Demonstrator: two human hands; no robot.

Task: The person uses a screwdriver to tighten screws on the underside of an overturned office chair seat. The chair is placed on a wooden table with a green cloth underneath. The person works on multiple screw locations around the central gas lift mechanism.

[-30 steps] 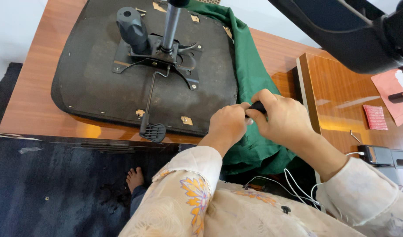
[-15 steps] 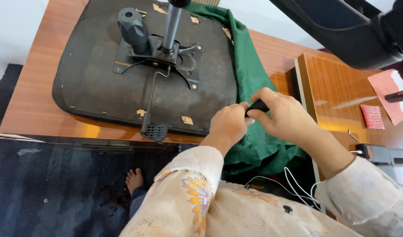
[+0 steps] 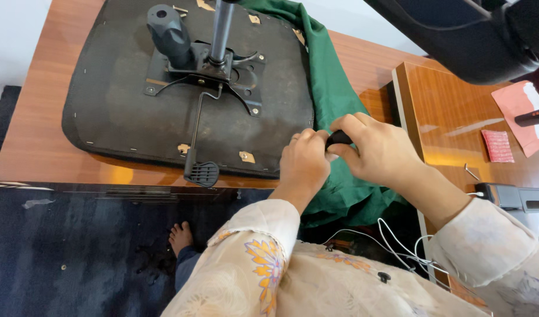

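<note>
- Head view: both hands meet over a small black rounded handle or knob (image 3: pixel 339 138), of which only a short piece shows between the fingers.
- Right hand (image 3: pixel 378 154) is curled over the handle from the far side, thumb and forefinger pinching its end; a firm grasp, by the look of the bent knuckles.
- Left hand (image 3: pixel 304 161) closes in from the near side, fingertips touching the same black piece. Whether it grips or only steadies cannot be told, since the fingers hide the contact.
- The handle sits at the right edge of the upturned black office-chair seat (image 3: pixel 129 111), just above a crumpled green cloth (image 3: pixel 340 194). Two hands on one small part suggest one braces while the other works it.
- The seat lies underside up on the brown wooden table (image 3: pixel 35 147), so the black metal mechanism plate (image 3: pixel 205 73) with its grey gas-lift column (image 3: pixel 221 26) faces up and is reachable.
- A black paddle lever (image 3: pixel 202 172) on a thin rod hangs at the seat's near edge, untouched.
- The green cloth runs under the seat's right side and drapes off the table, probably as padding.
- To the right: a second polished wooden surface (image 3: pixel 451 117), a small red packet (image 3: pixel 497 145), white cables (image 3: pixel 392 240) near the lap.
- A bare foot (image 3: pixel 180 236) rests on the dark blue carpet (image 3: pixel 58 252) below.
</note>
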